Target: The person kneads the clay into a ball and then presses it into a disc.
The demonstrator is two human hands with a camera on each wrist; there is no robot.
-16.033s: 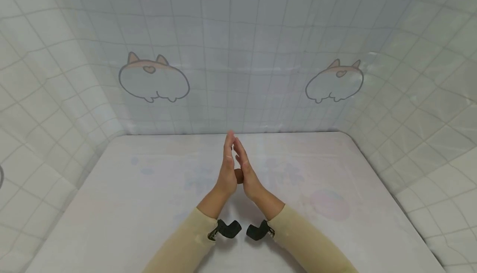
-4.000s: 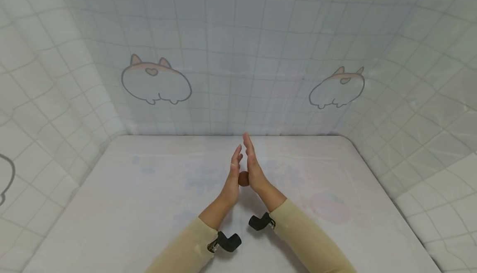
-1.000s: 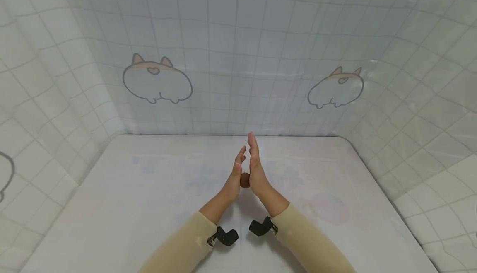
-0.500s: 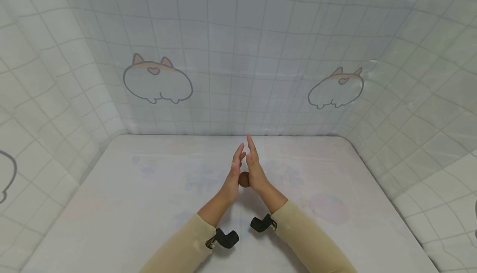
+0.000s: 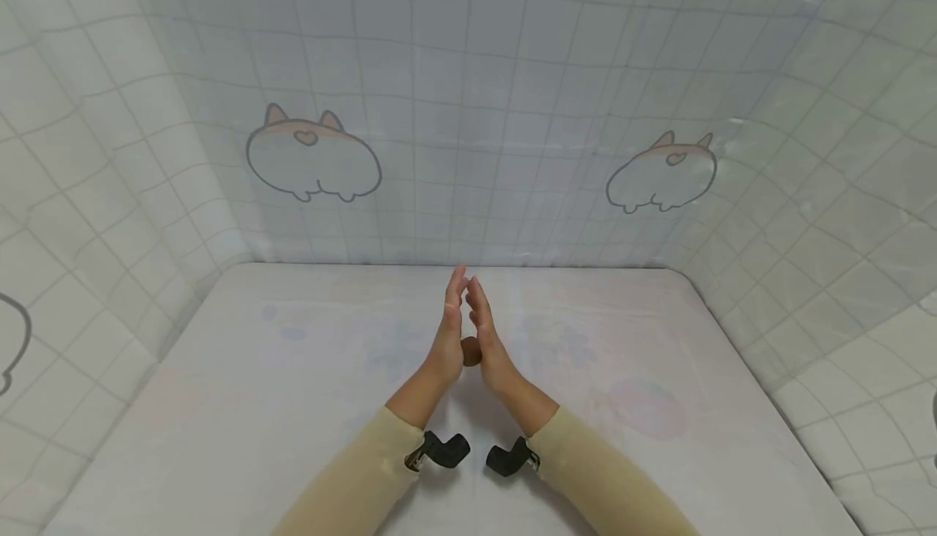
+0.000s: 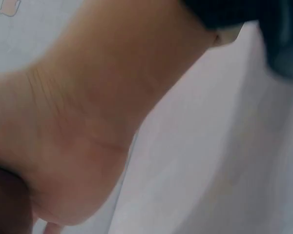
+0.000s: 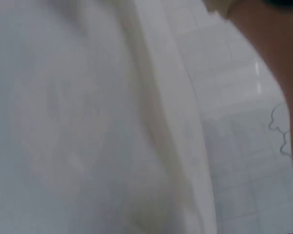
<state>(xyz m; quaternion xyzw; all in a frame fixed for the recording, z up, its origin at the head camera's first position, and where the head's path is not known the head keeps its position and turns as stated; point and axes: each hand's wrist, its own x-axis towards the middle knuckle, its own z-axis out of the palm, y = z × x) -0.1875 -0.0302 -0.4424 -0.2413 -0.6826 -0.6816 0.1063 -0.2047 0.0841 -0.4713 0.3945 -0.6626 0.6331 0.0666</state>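
Note:
A small brown ball [image 5: 472, 350] is sandwiched between the lower palms of my two hands, above the table in the head view. My left hand [image 5: 445, 346] presses on it from the left with fingers straight and pointing away. From the other side my right hand [image 5: 495, 359] presses with straight fingers; the fingertips of both hands nearly meet. In the left wrist view the ball [image 6: 9, 204] shows dark against the left palm [image 6: 73, 180], partly cut off by the frame. The right wrist view is blurred and catches only the right forearm [image 7: 278, 53].
A white table [image 5: 256, 414] with faint printed patches lies below the hands. Grid-patterned curtains [image 5: 512, 113] stand behind it and on both sides. Black wrist camera mounts [image 5: 448, 450] stick out inward from the sleeves.
Against one second ago, my left hand has slid forward and my right hand back, both shifting left, with the ball still between them. Earlier frames show the hands' relative positions alternating.

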